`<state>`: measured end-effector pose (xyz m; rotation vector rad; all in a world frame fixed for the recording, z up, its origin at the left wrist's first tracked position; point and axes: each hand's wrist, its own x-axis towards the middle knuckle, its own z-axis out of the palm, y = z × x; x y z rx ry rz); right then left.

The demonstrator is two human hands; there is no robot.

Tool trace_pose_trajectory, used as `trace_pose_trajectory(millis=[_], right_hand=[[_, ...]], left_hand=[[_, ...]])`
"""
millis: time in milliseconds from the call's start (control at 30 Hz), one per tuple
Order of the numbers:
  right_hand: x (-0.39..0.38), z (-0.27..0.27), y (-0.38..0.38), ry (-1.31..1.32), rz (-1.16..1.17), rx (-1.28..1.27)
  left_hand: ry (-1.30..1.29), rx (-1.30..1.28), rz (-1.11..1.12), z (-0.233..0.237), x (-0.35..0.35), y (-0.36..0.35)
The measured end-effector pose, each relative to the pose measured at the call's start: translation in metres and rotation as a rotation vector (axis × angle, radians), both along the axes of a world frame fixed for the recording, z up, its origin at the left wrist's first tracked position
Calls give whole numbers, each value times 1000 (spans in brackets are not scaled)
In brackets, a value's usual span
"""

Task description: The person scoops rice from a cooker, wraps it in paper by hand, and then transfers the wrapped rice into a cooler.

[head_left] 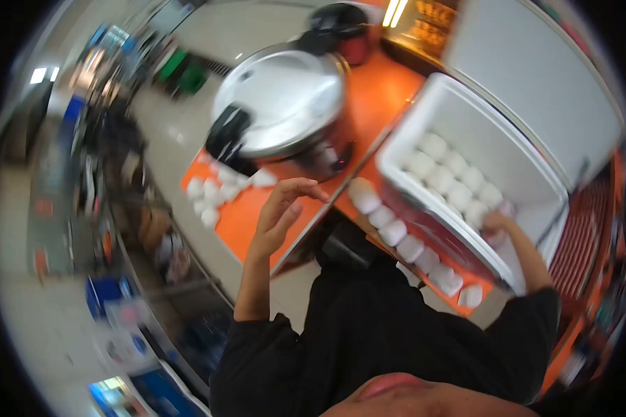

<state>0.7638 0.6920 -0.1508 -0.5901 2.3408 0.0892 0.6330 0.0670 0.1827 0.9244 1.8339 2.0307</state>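
Note:
My left hand hovers over the front edge of the orange counter with nothing in it, its fingers stretched out and apart. My right hand reaches down into a white-lined cooler box, at the near right end of several rows of white round balls. Its fingers are blurred and partly hidden among the balls, so I cannot tell whether one is held. Along the near counter edge, between the box and my body, stands a line of white rounded pieces.
A large silver-lidded cooker stands on the orange counter, with a darker pot behind it. More small white pieces lie left of the cooker. The cooler's lid is raised behind the box. Shelving runs along the left.

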Motion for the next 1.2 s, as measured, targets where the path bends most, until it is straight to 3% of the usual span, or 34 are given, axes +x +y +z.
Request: trace_pose_trajectory(millis=[67,133,167,200,233,267,300,367,400,433,467,500,533,567,633,700,767,833,900,967,1067,1167,1200], right_hand=[[-14,4,8,46,275,78],[-15,66,-1,-236,-753,263],[-20,98,-4,-225,-711,284],[-26,135,-7,176,-581,193],[-36,181,-18,561,-441,82],[-61,260,-121,564,-644,14],[-86,340,-226,584,-845,-64],[-114,347,-329,539,-744,-360],[-117,309,-361,576,-627,-501],[-136,322,-452,193,-644,-783],[-152,304,-501,-46,-582,-646],[-168,296,-566,-234,-430,-719],[-181,220,-594,-265,-125,-684],[-189,164,-633,-160,37,-883],[-228,138,-747,-129,71,-822],[-263,69,-842,222,73,-1008],[-297,59,-916,518,4,-845],[-305,2,-950,650,17,-741],[-308,-12,-966,784,23,-627],[-288,-7,-954,606,131,-703],[-253,-18,-915,426,143,-615],[-221,-12,-852,368,122,-543],[-205,3,-838,345,98,-529]], left_hand=[[-171,-202,332,-46,16,-77],[-242,-500,570,-108,30,-163],[-258,-705,652,-140,41,-203],[-279,-690,684,-159,46,-233],[-315,-1020,607,-174,50,-261],[-346,-1349,506,-191,49,-282],[-366,-1339,522,-212,42,-303],[-189,-1499,751,-257,20,-339],[-139,-1477,885,-272,1,-356],[-87,-1454,1011,-284,-22,-375],[-43,-1384,1065,-295,-44,-394],[7,-1310,1120,-307,-64,-411],[-1,-1310,1118,-323,-75,-422],[-20,-1279,1115,-341,-86,-429],[-65,-1271,1126,-346,-97,-432],[-113,-1385,1138,-344,-92,-412],[-167,-1537,1113,-343,-69,-386],[-240,-1571,1081,-329,-39,-353],[-281,-1515,1047,-329,-6,-330],[-284,-1483,1007,-333,20,-322],[-424,-1386,838,-317,46,-306],[-388,-1527,728,-287,64,-299],[-271,-1513,698,-282,61,-301]])
